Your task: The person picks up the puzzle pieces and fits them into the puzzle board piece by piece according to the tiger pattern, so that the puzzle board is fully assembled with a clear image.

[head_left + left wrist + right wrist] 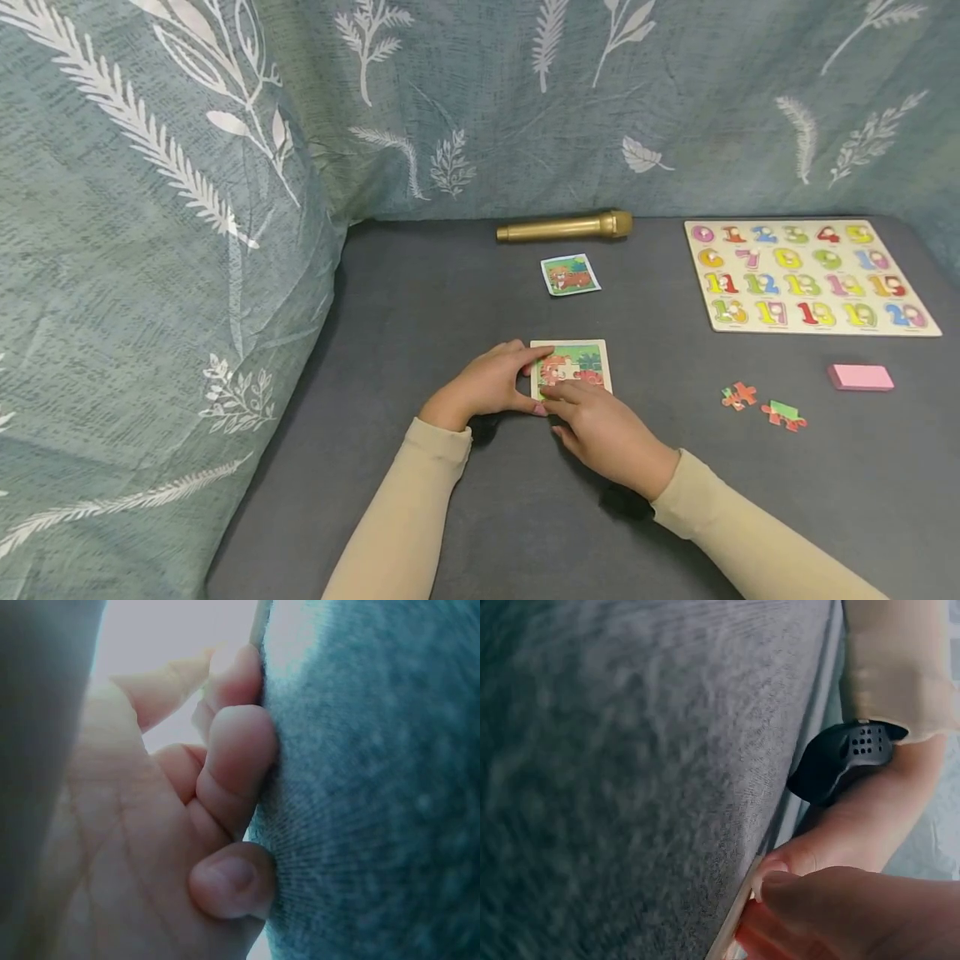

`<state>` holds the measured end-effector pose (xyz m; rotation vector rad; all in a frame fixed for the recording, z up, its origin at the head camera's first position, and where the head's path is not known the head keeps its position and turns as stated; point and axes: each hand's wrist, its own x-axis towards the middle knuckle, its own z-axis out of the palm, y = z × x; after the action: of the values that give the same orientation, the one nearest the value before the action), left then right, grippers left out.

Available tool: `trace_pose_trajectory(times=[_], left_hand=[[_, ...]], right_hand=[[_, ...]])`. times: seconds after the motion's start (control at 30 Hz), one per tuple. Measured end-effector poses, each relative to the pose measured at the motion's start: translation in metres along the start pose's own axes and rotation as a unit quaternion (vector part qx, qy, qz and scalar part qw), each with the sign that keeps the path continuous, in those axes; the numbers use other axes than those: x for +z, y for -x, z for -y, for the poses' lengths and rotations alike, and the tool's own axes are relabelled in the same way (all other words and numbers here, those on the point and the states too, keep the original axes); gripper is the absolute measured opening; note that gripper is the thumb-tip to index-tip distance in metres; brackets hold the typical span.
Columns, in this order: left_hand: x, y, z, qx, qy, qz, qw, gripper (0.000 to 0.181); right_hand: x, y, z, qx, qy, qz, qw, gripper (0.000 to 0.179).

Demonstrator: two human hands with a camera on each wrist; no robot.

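Note:
A small square jigsaw puzzle [590, 358] with a pale wooden frame lies in front of me in the head view, its picture orange and green. My left hand [487, 383] grips its left side, forefinger on the upper left edge and thumb at the lower left corner. The fingers of my right hand [611, 433] rest over the lower part of the puzzle and hide it. In the right wrist view, the right thumb [784, 889] meets the frame's edge beside the left thumb. Several loose puzzle pieces [784, 414] lie to the right, in two small groups.
A picture card [570, 275] lies beyond the puzzle, with a gold microphone [562, 228] behind it. At the back right is a number board [813, 277]. A pink block [861, 377] sits in front of that board. Patterned cloth [480, 108] hangs along the back and left.

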<state>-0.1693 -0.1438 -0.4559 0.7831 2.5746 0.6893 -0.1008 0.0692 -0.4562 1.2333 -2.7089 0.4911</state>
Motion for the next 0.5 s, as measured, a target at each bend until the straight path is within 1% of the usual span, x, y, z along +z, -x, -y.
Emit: trace_pose_trajectory(times=[0.1, 0.17, 0.23, 0.3, 0.37, 0.4, 0.47, 0.5], left_hand=[[0.000, 0.000, 0.000, 0.002, -0.004, -0.002, 1.0000, 0.092], [0.000, 0.000, 0.000, 0.001, -0.003, -0.003, 1.0000, 0.093], [-0.001, 0.000, 0.000, -0.002, -0.003, -0.004, 1.0000, 0.093], [-0.001, -0.001, -0.001, -0.004, -0.002, -0.005, 1.0000, 0.094], [-0.001, -0.002, -0.002, -0.006, -0.001, -0.004, 1.0000, 0.094], [-0.001, -0.002, -0.003, -0.007, -0.001, -0.002, 1.0000, 0.095], [0.000, -0.003, -0.004, -0.008, 0.001, -0.002, 1.0000, 0.094], [0.001, -0.003, -0.004, -0.010, 0.003, -0.001, 0.9999, 0.095]], right_hand=[[0.000, 0.001, 0.002, 0.004, 0.027, -0.007, 0.9996, 0.033], [-0.002, 0.001, 0.002, 0.008, 0.038, -0.002, 0.9992, 0.033], [-0.005, 0.002, 0.001, 0.016, 0.041, 0.014, 0.9989, 0.036], [-0.013, 0.006, -0.004, 0.035, 0.031, 0.023, 0.9987, 0.041], [-0.024, 0.014, -0.015, 0.066, 0.021, 0.011, 0.9976, 0.045], [-0.032, 0.020, -0.023, 0.086, 0.021, -0.002, 0.9961, 0.045], [-0.048, 0.035, -0.042, 0.143, 0.023, -0.015, 0.9894, 0.045], [-0.056, 0.044, -0.052, 0.173, 0.025, -0.009, 0.9846, 0.045]])
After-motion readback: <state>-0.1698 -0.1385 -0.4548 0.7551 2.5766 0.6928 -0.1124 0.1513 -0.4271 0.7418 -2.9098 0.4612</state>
